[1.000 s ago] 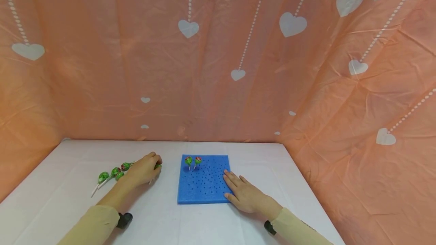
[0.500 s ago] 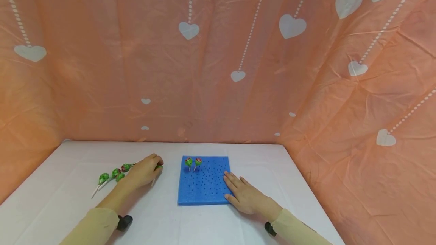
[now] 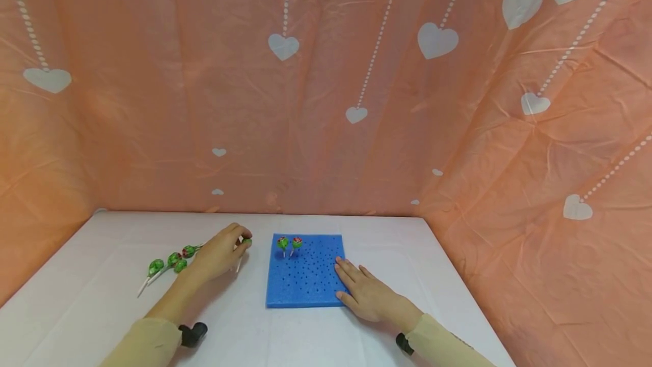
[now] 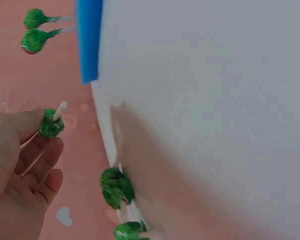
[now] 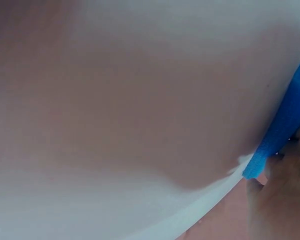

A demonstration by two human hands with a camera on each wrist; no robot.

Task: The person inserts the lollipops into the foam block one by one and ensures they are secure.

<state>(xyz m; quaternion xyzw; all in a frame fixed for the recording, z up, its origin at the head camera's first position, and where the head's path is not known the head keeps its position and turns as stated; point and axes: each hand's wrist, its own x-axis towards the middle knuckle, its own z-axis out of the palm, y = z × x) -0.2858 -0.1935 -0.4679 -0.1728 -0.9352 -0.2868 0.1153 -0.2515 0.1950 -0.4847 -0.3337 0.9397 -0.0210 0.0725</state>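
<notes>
My left hand (image 3: pixel 219 254) pinches a green-wrapped lollipop (image 4: pixel 51 125) by its head, raised over the table with the white stick pointing out free. To its right lies a blue foam board (image 3: pixel 305 290) dotted with small holes. Two lollipops (image 3: pixel 282 243) stand by their sticks near the board's far left corner. My right hand (image 3: pixel 372 294) rests on the board's right edge, fingers straight; in the right wrist view the hand is dark and mostly cut off. Several more lollipops (image 3: pixel 175 259) lie on the table left of my left hand, partly hidden by it.
A white cloth covers the table (image 3: pixel 224 333). An orange curtain (image 3: pixel 326 174) with white hearts stands behind it and at both sides. Black wrist devices show at each sleeve cuff (image 3: pixel 153 333).
My left hand has moved a little right and up with the lollipop, toward the foam board. The right hand stays on the board's edge.
</notes>
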